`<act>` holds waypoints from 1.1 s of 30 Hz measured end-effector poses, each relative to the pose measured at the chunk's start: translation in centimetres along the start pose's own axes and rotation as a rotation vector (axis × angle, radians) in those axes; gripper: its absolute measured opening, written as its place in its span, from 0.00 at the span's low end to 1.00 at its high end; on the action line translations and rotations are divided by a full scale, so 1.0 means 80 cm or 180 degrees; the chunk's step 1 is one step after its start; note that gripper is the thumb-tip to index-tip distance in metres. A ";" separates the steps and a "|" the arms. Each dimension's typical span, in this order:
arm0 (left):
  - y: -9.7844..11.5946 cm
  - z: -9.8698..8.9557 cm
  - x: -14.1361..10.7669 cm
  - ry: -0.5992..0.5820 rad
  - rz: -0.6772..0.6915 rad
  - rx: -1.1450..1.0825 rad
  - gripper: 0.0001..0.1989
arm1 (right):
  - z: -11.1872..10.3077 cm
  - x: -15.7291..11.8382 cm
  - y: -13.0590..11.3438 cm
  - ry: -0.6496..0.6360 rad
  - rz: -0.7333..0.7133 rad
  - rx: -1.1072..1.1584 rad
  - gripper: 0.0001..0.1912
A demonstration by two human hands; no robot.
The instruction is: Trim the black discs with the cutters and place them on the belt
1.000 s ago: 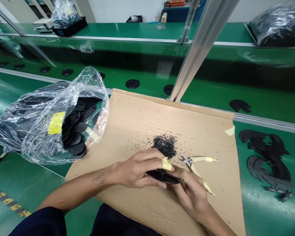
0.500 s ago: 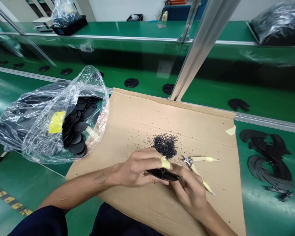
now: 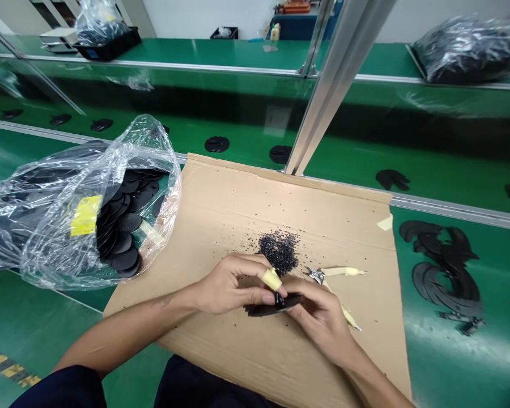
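Tilted anew, the black disc [image 3: 261,310] is pinched mid-top by left grip [image 3: 277,295], edgewise by right grip [image 3: 296,304]; yellow label [image 3: 86,215] unreadable.

No readable text shows on the yellow label [image 3: 86,215] or elsewhere.

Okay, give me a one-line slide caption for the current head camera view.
Two bare hands hold a thin black disc-like part above brown cardboard, near silver-jawed, yellow-handled pliers.

Bag [image 3: 46,226] left, bits [image 3: 278,251] on cardboard [image 3: 344,226], pliers [image 3: 344,271] right of bits, parts [image 3: 454,283] far right
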State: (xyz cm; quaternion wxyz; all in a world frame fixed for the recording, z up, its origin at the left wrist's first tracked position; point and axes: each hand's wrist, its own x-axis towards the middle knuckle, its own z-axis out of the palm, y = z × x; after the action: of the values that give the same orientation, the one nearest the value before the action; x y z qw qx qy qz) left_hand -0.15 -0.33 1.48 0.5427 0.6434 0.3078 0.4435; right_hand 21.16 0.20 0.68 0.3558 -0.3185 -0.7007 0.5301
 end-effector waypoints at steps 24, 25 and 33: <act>-0.017 0.016 -0.007 0.0509 -0.0572 0.0281 0.15 | -0.050 -0.011 -0.006 0.0152 -0.0489 -0.2212 0.20; -0.017 0.016 -0.008 0.0629 -0.0556 0.0305 0.14 | -0.063 -0.020 -0.003 0.0026 -0.0365 -0.2621 0.26; -0.017 0.009 -0.002 0.0661 -0.0279 0.0571 0.10 | -0.087 -0.044 0.002 0.0183 -0.0270 -0.3196 0.18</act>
State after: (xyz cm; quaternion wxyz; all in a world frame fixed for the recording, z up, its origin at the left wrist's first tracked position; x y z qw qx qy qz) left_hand 0.52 -0.47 0.09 0.4672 0.6259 0.4286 0.4543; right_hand 28.93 0.94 1.22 0.1991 -0.4360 -0.8715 0.1037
